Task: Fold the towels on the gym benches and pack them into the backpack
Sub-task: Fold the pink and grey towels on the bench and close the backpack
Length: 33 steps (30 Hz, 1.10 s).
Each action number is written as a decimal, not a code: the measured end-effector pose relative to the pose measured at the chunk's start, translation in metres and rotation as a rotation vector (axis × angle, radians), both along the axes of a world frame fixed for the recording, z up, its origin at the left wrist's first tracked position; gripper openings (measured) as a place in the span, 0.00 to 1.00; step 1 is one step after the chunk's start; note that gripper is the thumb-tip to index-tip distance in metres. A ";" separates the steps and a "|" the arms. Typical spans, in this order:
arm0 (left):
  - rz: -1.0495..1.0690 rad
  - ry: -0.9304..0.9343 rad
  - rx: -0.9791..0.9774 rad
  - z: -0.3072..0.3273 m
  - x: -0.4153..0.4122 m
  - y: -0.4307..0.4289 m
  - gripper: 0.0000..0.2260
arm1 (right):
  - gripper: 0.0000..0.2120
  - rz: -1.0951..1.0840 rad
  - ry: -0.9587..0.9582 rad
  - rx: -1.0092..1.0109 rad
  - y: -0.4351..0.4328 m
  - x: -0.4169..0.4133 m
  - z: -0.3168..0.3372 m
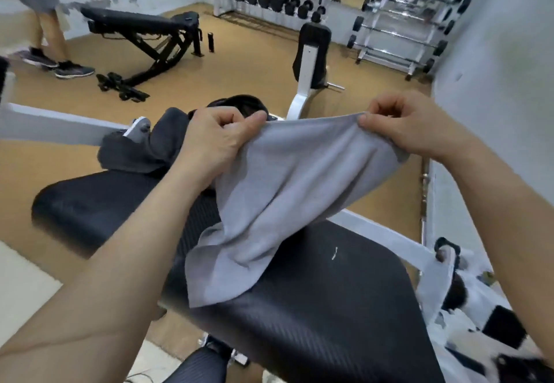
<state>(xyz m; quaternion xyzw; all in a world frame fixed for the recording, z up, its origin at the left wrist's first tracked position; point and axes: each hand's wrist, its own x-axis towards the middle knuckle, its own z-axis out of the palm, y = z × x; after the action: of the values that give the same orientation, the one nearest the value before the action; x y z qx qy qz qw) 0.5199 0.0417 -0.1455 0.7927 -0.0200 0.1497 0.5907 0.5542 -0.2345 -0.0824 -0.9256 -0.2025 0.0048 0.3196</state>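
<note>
— what's held up?
— a grey towel (pixel 287 191), top edge pinched by the left hand (pixel 215 140) and right hand (pixel 410 125).
— and below?
— its lower end lies on the black bench (pixel 329 307).

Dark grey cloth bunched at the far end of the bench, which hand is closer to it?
Left. The left hand grips the light grey towel right beside the dark grey cloth; the right hand pinches the towel's other corner, farther off to the right.

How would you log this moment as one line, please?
task: fold | left hand: grips grey towel top edge | right hand: pinches same edge | towel: lifted, lower end on black bench
</note>
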 end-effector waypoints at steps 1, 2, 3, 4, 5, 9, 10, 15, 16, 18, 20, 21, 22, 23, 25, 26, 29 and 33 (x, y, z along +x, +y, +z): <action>-0.013 -0.034 0.025 0.005 0.012 -0.013 0.21 | 0.11 -0.043 -0.055 -0.012 -0.015 0.003 -0.001; -0.014 -0.080 0.054 0.012 0.023 -0.023 0.20 | 0.10 -0.076 -0.113 -0.024 -0.028 0.005 0.001; -0.008 -0.134 0.082 0.019 0.033 -0.032 0.20 | 0.10 -0.099 -0.167 -0.028 -0.038 0.005 0.006; 0.001 -0.196 0.104 0.026 0.041 -0.039 0.20 | 0.09 -0.112 -0.212 -0.020 -0.047 0.003 0.013; 0.012 -0.256 0.122 0.030 0.048 -0.043 0.20 | 0.09 -0.116 -0.238 -0.007 -0.054 -0.001 0.020; -0.050 -0.299 0.229 0.020 0.042 -0.043 0.17 | 0.09 -0.052 -0.226 -0.007 -0.066 -0.029 0.026; -0.112 -0.260 0.266 0.011 0.035 -0.037 0.15 | 0.10 -0.017 -0.196 -0.049 -0.065 -0.038 0.018; -0.285 0.035 0.739 -0.042 -0.011 0.002 0.13 | 0.11 0.174 0.140 -0.311 -0.042 -0.093 -0.065; -0.312 0.074 0.833 -0.050 -0.019 0.010 0.16 | 0.11 0.220 0.178 -0.347 -0.036 -0.105 -0.084; -0.343 0.177 0.967 -0.061 -0.033 0.024 0.22 | 0.09 0.283 0.274 -0.360 -0.024 -0.126 -0.106; -0.328 0.282 1.052 -0.065 -0.043 0.036 0.20 | 0.07 0.339 0.360 -0.348 -0.015 -0.137 -0.113; -0.324 0.313 1.060 -0.067 -0.046 0.040 0.18 | 0.07 0.367 0.386 -0.354 -0.012 -0.140 -0.112; -0.327 0.328 1.048 -0.067 -0.049 0.044 0.17 | 0.09 0.387 0.402 -0.361 -0.010 -0.141 -0.110; -0.326 0.343 1.018 -0.065 -0.051 0.046 0.17 | 0.13 0.398 0.419 -0.364 -0.009 -0.140 -0.107; -0.313 0.363 0.910 -0.062 -0.052 0.047 0.15 | 0.20 0.396 0.485 -0.370 -0.009 -0.135 -0.103; -0.307 0.370 0.856 -0.061 -0.050 0.048 0.14 | 0.22 0.391 0.530 -0.369 -0.009 -0.132 -0.102; -0.320 0.397 0.750 -0.063 -0.048 0.048 0.14 | 0.18 0.394 0.649 -0.340 -0.012 -0.125 -0.099; -0.300 0.482 0.750 -0.068 -0.046 0.050 0.15 | 0.06 0.411 0.618 -0.429 -0.009 -0.129 -0.098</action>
<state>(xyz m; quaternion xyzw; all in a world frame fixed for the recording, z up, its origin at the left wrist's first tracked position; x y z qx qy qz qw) 0.4738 0.0915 -0.2136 0.9518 -0.0493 -0.1434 0.2665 0.4254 -0.2436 -0.1800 -0.8665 -0.2719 0.3878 0.1577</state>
